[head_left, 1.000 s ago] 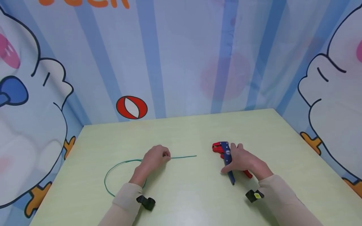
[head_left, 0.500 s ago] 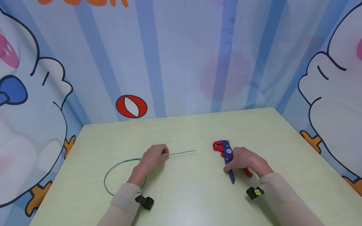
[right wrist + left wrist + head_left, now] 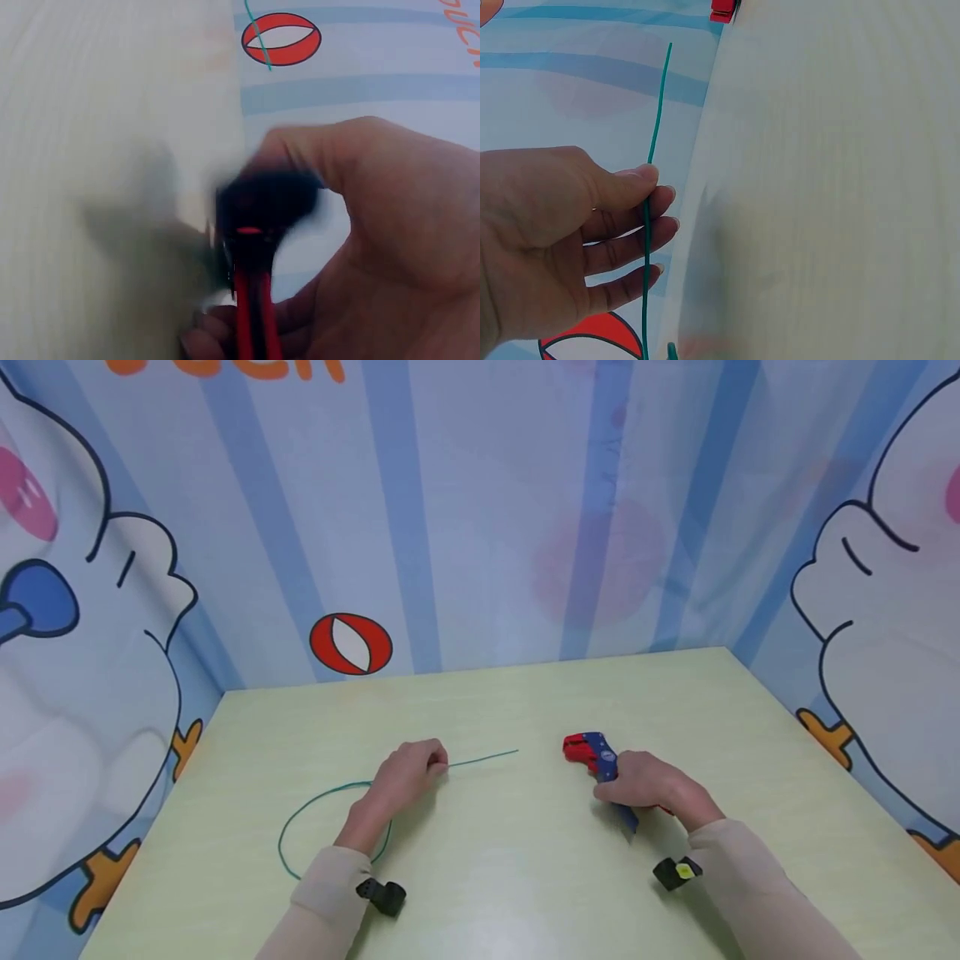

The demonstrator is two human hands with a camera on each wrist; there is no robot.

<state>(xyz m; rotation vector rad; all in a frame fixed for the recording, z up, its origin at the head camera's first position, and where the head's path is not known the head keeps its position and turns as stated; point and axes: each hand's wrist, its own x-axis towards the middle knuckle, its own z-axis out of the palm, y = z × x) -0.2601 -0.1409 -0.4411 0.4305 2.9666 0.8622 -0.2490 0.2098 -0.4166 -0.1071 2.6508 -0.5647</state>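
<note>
Pinching green wire (image 3: 657, 124), gripping tool (image 3: 606, 760), hands (image 3: 406, 774) (image 3: 651, 781) well apart.

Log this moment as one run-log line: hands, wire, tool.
left hand: pinches wire | right hand: grips tool | wire tip: free, pointing toward tool side | wire-tool contact: none

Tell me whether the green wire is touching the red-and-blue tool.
Apart. The head view shows a plain gap: the free end of the green wire stops short of the red-and-blue tool, with pale table visible between them.
</note>
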